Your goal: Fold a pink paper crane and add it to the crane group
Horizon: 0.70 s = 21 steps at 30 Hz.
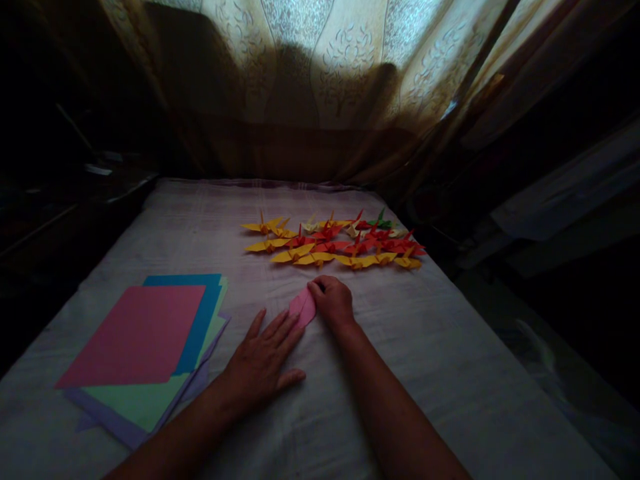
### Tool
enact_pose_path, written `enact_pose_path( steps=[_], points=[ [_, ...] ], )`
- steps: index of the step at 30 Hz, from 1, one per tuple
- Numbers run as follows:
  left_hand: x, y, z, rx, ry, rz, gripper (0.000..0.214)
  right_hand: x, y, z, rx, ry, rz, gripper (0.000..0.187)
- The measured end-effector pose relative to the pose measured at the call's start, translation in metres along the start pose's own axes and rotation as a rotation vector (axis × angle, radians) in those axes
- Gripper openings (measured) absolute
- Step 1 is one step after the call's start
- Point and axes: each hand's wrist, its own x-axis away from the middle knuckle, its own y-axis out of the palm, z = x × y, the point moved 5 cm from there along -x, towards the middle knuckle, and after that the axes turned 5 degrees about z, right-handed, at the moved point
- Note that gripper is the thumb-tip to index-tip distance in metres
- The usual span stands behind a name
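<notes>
A small folded piece of pink paper lies on the cloth between my two hands. My left hand rests flat with its fingers spread, and its fingertips press on the paper's lower left part. At the upper right edge of the paper, my right hand is closed, thumb and fingers pinching that edge. Beyond the hands stand several folded paper cranes in yellow, red, white and green. To the left of my left hand is a stack of square sheets, with a pink sheet on top.
Under the pink sheet, a blue sheet, a pale green sheet and purple sheets stick out. A checked cloth covers the table. Patterned curtains hang behind it. Both sides of the room are dark.
</notes>
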Motion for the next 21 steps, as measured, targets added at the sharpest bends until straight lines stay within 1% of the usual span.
enact_pose_path(
  steps=[5, 11, 14, 15, 17, 19, 21],
  points=[
    [0.001, -0.002, 0.002, -0.029, 0.016, 0.015, 0.072, 0.003, 0.002, -0.001, 0.037, -0.006, 0.007, 0.013],
    [-0.001, -0.007, 0.007, -0.066, 0.033, 0.038, 0.074, 0.007, 0.006, -0.005, 0.133, -0.073, 0.035, 0.012],
    [0.000, -0.005, 0.008, -0.055, 0.037, 0.055, 0.075, 0.007, 0.007, -0.004, 0.113, -0.070, 0.047, 0.012],
    [0.001, -0.004, 0.007, -0.044, 0.037, 0.069, 0.075, 0.007, 0.007, -0.003, 0.071, -0.070, 0.056, 0.012],
    [0.002, -0.005, 0.005, -0.012, 0.025, 0.128, 0.071, 0.006, 0.005, 0.000, -0.115, -0.072, 0.090, 0.012],
    [0.000, -0.010, -0.001, 0.033, -0.022, 0.237, 0.062, 0.005, 0.003, 0.004, -0.333, -0.075, 0.124, 0.013],
    [-0.004, -0.017, -0.011, 0.091, -0.104, 0.362, 0.050, 0.004, 0.002, 0.007, -0.475, -0.078, 0.135, 0.017]
  ],
)
